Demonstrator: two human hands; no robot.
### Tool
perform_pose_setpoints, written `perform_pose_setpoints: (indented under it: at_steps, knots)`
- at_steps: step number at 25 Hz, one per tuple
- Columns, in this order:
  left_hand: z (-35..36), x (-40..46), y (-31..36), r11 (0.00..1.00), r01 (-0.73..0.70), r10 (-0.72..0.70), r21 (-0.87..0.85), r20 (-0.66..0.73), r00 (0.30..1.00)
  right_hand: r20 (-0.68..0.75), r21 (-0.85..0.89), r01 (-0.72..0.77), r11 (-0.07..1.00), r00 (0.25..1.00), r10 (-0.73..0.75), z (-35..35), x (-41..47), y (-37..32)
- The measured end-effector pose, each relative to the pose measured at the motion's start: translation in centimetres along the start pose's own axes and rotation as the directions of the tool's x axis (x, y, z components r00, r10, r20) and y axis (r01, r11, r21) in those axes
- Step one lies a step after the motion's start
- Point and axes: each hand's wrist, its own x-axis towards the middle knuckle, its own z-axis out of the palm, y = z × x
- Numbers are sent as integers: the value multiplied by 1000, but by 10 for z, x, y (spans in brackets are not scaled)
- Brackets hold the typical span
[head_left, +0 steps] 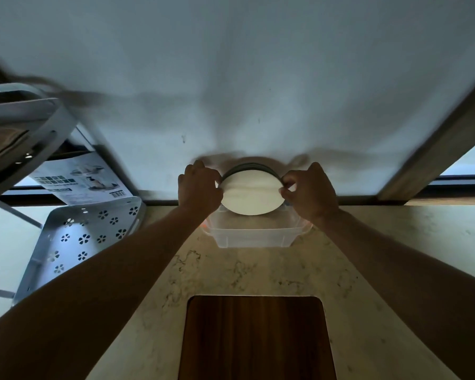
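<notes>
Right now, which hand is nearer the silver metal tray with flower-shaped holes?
Left. The left hand holds the round white plate nearer the silver tray; the right hand holds its far side.

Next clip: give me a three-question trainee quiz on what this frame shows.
1. True or false: the left hand and the right hand both grip the stack of plates.
2. What sits right below the plates? A) a wooden board B) a clear plastic container C) a saucepan
3. Fill in: the perforated metal tray lies on the person's ____ side.
Key: 1 true; 2 B, the clear plastic container; 3 left.
</notes>
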Motion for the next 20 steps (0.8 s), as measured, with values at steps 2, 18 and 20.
perform_pose_setpoints:
  at_steps: [2,18,20]
  knots:
    - [3,2,-1,999,16,-16,-36,-7,1000,-2,-27,7,1000,1000,-7,1,3,-2]
    - [10,-1,-3,978,18,-38,-207,-91,995,-193,-85,33,996,980,-49,7,3,-12]
    - [11,-1,-3,981,13,-34,-192,-106,994,-179,-96,38,995,982,-55,7,3,-13]
